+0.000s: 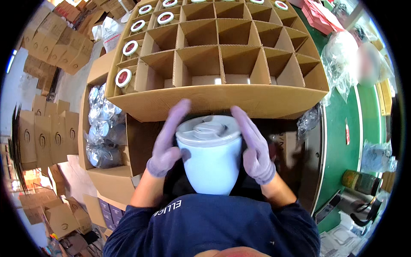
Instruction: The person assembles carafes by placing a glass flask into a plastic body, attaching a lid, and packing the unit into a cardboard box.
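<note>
A light blue tapered tub (210, 165) with a translucent grey lid (209, 130) stands upright close in front of my body. My left hand (167, 143), in a purple glove, is along its left side with fingers stretched out. On the opposite side my right hand (255, 147), gloved the same way, also has straight fingers, its fingertips near the lid's rim. Both palms face the tub; whether they touch it I cannot tell. Just beyond lies a large divided cardboard box (222, 100), with white-rimmed, red-centred round lids (123, 78) in several outer compartments.
At left an open carton (109, 171) holds plastic-wrapped blue items (100, 128). A green work surface (340, 137) runs along the right, bearing clear plastic bags (340, 60), a metal jug (357, 205) and a jar (359, 182). Stacked cartons (51, 132) stand farther left.
</note>
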`<state>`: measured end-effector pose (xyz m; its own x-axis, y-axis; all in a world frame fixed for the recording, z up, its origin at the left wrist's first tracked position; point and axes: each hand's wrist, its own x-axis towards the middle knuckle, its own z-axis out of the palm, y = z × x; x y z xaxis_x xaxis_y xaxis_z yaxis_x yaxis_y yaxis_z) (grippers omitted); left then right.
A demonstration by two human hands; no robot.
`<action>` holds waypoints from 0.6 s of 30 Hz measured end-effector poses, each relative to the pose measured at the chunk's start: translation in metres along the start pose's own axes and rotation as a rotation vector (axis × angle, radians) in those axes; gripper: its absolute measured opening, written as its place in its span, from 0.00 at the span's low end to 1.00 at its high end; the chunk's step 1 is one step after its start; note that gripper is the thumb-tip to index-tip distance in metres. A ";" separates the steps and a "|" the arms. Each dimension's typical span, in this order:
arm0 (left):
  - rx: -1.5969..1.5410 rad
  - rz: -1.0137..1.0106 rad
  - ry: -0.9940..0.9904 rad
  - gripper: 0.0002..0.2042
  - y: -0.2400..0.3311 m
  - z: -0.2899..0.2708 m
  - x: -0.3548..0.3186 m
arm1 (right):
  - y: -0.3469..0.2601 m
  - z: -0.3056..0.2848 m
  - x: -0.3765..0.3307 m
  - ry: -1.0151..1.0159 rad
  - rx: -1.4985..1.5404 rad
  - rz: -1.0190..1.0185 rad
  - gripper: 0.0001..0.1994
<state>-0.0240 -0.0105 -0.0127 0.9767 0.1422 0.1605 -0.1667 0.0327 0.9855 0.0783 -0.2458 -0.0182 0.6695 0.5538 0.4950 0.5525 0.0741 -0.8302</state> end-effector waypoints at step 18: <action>-0.188 0.194 0.333 0.25 0.057 0.014 0.115 | -0.031 -0.025 0.130 -0.558 -0.640 0.218 0.12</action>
<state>0.0809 -0.0059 0.0629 0.8331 0.4743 0.2847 -0.3949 0.1494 0.9065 0.1605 -0.1973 0.0787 0.5448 0.8385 0.0055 0.7251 -0.4678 -0.5054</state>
